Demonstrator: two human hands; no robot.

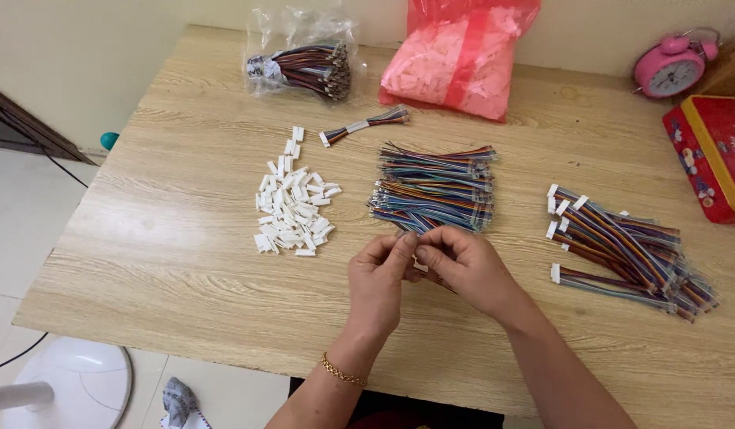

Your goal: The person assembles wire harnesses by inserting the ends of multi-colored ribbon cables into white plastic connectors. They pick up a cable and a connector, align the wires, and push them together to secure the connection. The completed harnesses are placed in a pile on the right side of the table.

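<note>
My left hand (377,280) and my right hand (467,268) meet fingertip to fingertip over the table's middle, pinching a short multicoloured ribbon cable between them; most of it is hidden by the fingers. Just beyond them lies a stack of loose rainbow ribbon cables (435,189). A heap of small white plastic connectors (293,208) sits to the left. To the right is a pile of cables with white connectors fitted (626,248). My left wrist wears a gold bracelet.
On the wooden table (169,246): a clear bag of cables (304,67), a pink bag of white parts (456,56), one finished cable (365,125), a pink alarm clock (671,67), a red tin (711,155). A white fan base (65,385) stands on the floor.
</note>
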